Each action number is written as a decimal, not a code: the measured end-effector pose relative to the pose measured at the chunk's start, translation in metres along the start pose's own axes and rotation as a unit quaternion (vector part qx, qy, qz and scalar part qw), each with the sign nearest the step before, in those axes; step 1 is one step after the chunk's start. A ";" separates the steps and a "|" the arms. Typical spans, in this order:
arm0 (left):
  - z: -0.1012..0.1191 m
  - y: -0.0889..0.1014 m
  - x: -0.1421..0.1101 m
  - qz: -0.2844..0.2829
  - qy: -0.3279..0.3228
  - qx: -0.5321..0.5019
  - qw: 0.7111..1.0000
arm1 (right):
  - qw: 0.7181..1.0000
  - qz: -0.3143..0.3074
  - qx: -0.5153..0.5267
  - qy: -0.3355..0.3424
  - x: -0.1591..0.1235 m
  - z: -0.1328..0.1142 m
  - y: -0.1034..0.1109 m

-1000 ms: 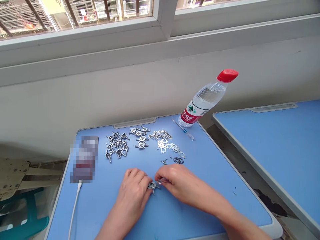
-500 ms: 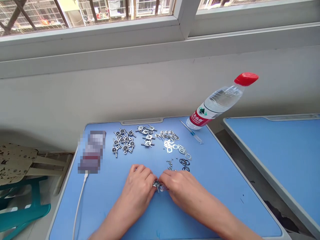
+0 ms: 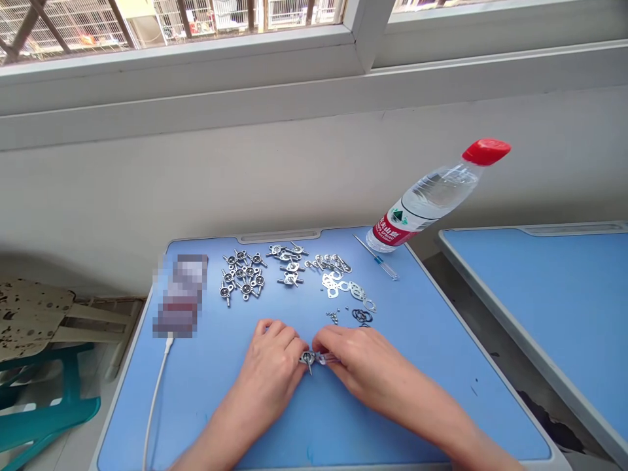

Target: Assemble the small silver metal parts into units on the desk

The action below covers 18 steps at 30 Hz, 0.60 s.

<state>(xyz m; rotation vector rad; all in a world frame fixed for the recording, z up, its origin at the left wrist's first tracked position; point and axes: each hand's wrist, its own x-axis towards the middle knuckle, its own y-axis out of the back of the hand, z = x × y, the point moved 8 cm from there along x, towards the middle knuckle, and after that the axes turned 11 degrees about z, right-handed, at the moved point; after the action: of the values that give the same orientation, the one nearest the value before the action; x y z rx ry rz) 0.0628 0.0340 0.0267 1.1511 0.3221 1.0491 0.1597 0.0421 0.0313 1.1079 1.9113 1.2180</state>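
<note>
My left hand pinches a small metal fitting with a round middle and a thin stem just above the table. Against its right side, my right hand is closed on a screwdriver with a clear handle; its tip cannot be made out. Beyond my right hand lie tiny screws and black rubber rings. Flat metal gaskets and small metal levers are farther back. Similar metal fittings sit in two groups, one with round open cups, the other with flat plates.
A second screwdriver lies near a water bottle with a red cap at the back right. On the left is a blurred phone-like object with a white cable. Another blue table stands right of a gap.
My right hand has shifted slightly right and turned, showing more of the clear handle and covering some screws and rings. My left hand keeps its hold on the fitting.
</note>
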 end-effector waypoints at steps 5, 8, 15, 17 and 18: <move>0.000 0.000 0.001 -0.002 0.001 -0.001 1.000 | 1.000 -0.011 0.001 -0.008 0.002 0.001 -0.001; 0.000 0.000 0.000 -0.001 -0.001 0.002 1.000 | 1.000 -0.019 -0.013 -0.004 0.002 -0.002 -0.007; -0.001 -0.002 0.000 -0.001 0.003 -0.003 1.000 | 0.999 -0.014 0.017 -0.028 0.003 0.001 -0.002; -0.002 -0.002 0.000 -0.003 0.005 -0.004 1.000 | 0.999 -0.009 0.033 -0.038 0.002 0.003 0.001; -0.001 -0.001 0.000 -0.004 0.005 -0.004 1.000 | 0.999 -0.010 0.034 -0.040 0.002 0.003 0.002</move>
<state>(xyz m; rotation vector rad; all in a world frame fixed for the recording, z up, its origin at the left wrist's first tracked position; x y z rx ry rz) 0.0624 0.0347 0.0248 1.1365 0.3294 1.0484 0.1620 0.0451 0.0316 1.1530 1.9109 1.0901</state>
